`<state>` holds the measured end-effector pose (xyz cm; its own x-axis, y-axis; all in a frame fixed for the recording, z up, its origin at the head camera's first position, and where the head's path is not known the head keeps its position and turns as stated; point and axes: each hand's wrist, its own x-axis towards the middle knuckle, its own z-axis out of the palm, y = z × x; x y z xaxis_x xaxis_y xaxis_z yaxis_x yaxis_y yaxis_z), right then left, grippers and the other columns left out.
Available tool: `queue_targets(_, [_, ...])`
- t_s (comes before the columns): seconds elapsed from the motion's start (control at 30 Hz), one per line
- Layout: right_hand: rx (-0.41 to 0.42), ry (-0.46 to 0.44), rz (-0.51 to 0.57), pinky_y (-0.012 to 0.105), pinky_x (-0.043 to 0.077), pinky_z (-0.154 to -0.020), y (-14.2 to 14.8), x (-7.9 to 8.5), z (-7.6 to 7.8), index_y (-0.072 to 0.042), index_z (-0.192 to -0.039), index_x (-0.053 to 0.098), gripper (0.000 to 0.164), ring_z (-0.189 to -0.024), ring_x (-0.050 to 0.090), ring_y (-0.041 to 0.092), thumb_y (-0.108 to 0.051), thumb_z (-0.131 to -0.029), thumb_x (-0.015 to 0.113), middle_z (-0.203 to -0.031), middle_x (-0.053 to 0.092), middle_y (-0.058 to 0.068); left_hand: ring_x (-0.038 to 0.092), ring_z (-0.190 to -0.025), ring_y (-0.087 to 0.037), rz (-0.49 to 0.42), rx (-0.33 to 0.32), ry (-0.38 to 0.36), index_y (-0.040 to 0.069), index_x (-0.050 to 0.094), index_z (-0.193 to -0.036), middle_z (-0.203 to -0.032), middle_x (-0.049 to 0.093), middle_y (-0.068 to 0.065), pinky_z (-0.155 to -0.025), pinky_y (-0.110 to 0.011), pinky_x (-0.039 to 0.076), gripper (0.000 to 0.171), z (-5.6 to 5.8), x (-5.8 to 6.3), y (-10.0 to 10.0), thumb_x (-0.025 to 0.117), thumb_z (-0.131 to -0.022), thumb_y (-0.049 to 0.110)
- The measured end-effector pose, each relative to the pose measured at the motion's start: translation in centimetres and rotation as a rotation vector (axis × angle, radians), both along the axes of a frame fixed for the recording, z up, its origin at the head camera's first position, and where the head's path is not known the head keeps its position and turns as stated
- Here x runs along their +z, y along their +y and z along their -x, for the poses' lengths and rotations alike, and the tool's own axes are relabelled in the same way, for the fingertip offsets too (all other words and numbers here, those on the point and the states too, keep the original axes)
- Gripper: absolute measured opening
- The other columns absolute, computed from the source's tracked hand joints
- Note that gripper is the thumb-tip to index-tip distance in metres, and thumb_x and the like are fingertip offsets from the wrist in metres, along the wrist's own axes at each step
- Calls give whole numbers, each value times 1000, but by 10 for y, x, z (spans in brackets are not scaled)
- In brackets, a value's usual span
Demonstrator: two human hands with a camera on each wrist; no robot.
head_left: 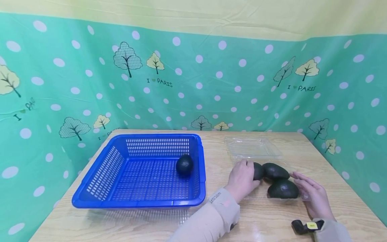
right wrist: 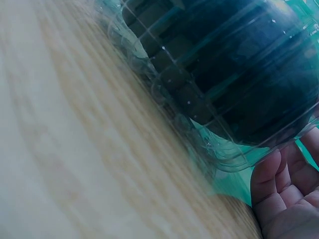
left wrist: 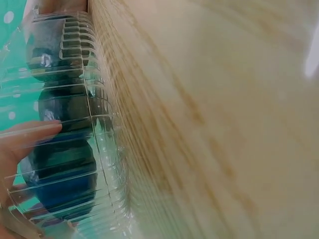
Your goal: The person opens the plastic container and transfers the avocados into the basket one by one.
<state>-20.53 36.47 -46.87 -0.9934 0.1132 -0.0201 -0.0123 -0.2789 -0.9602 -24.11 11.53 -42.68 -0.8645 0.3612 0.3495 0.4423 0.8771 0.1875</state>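
Green dotted cloth point(head_left: 96, 47) behind table point(head_left: 216, 151). Basket point(head_left: 139, 203) toward table's left edge, one avocado point(head_left: 184, 164) inside by right wall. Left hand point(head_left: 241, 179) curled round leftmost of three avocados point(head_left: 283, 189) in clear tray point(right wrist: 232, 159); lid point(head_left: 254, 148) open toward back edge. Right hand point(head_left: 315, 196) gripping tray's right end. Step seems unloading; next move likely calls for lifting gripped avocado clear, tray steadied.
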Motion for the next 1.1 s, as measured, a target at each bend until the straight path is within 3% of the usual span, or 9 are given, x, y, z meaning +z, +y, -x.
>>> queue_targets(0.23, [-2,-6,-7,11,50,-76,-1,1,1,-22,-122,70,29,-100,67,-3,-9,-98,59,-110,73,-18,59,-89,-9,-41,-19,2,12,63,-117,-108,63,0,-76,-18,50,54,-1,3,-2,81,-79,46])
queue_targets(0.53, [-8,-7,-5,16,39,-52,-1,3,-1,-24,-117,73,28,-91,68,-3,-8,-98,59,-108,73,-18,60,-94,-9,-110,-33,-48,14,63,-119,-113,61,0,-78,-19,51,52,-2,10,-4,80,-80,42])
queue_targets(1.1, [-25,-20,-19,15,36,-46,-2,4,-1,-25,-115,74,27,-86,66,-4,-9,-98,61,-105,74,-19,58,-97,-7,-178,-65,-52,16,60,-125,-115,60,2,-81,-17,50,55,-12,21,-8,79,-81,42])
